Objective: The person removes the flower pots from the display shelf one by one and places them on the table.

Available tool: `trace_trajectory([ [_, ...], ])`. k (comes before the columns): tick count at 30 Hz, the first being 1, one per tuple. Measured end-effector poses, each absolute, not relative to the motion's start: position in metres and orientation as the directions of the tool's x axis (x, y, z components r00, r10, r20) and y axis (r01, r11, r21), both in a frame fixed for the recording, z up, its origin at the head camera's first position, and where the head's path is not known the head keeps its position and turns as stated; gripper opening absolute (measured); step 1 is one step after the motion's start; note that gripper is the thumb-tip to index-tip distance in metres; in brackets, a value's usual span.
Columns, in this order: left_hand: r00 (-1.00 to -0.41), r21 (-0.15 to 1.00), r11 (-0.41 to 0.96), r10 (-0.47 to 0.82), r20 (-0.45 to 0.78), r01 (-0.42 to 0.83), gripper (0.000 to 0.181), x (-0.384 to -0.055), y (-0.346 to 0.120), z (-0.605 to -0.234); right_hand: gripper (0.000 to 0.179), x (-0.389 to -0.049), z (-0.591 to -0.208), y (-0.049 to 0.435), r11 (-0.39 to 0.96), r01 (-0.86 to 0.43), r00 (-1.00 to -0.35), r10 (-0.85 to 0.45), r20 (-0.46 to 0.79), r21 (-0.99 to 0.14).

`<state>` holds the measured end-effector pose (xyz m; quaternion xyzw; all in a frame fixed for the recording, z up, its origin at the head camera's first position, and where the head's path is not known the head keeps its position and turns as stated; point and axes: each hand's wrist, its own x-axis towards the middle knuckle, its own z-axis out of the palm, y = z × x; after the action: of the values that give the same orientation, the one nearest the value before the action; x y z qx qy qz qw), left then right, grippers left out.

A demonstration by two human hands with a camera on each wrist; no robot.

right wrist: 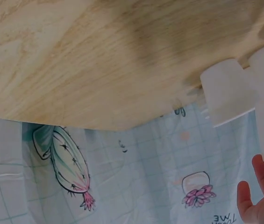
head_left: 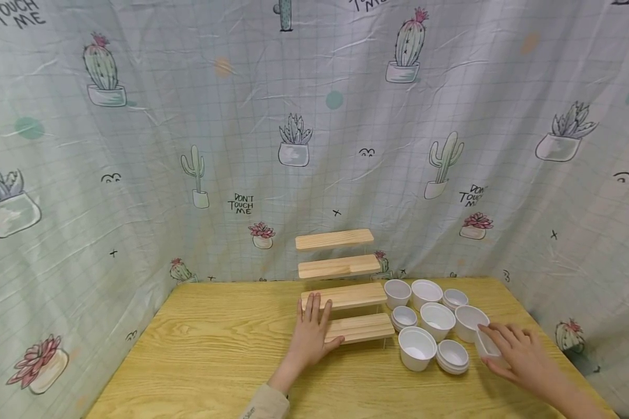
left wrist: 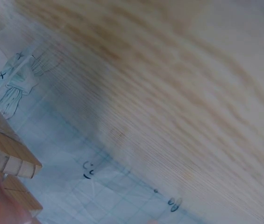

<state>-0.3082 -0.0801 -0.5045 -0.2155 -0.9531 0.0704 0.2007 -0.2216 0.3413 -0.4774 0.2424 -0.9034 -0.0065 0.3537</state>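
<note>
A four-tier wooden step shelf [head_left: 353,295] with clear supports stands mid-table in the head view. My left hand [head_left: 311,331] rests at the left end of its two lower boards, fingers extended and thumb on the lowest one. In the left wrist view, blurred fingers [left wrist: 3,200] lie beside the board ends [left wrist: 17,161]. Right of the shelf, my right hand [head_left: 519,355] grips a white plastic cup [head_left: 486,343], tilted, with fingers over it and thumb below. Next to it stands another white cup [head_left: 472,321]. The right wrist view catches only some fingertips [right wrist: 262,175] near the pale cups.
Several deep white cups [head_left: 416,349] cluster between the shelf and my right hand. Among them are low white tubs [head_left: 452,356] that look stacked. The wood-grain table [head_left: 215,343] extends left of the shelf. A cactus-print curtain [head_left: 335,174] hangs behind and on both sides.
</note>
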Motion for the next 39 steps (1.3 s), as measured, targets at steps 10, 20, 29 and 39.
trace_trajectory([
  [10, -0.825, -0.201, 0.897, 0.440, 0.353, 0.393, 0.085, -0.308, -0.080, -0.505, 0.061, -0.225, -0.495, 0.344, 0.863, -0.462, -0.623, -0.479, 0.619, 0.203],
  [20, -0.822, -0.198, 0.897, 0.442, 0.360, 0.396, 0.085, -0.307, -0.080, -0.507, 0.062, -0.227, -0.507, 0.346, 0.855, -0.480, -0.619, -0.487, 0.617, 0.194],
  [29, -0.823, -0.200, 0.898, 0.440, 0.360, 0.393, 0.085, -0.308, -0.081, -0.507, 0.060, -0.231, -0.513, 0.347, 0.849, -0.493, -0.608, -0.492, 0.623, 0.190],
  [39, -0.804, -0.218, 0.890, 0.455, 0.382, 0.400, 0.084, -0.309, -0.081, -0.507, 0.063, -0.233, -0.519, 0.348, 0.861, -0.483, -0.645, -0.472, 0.600, 0.158],
])
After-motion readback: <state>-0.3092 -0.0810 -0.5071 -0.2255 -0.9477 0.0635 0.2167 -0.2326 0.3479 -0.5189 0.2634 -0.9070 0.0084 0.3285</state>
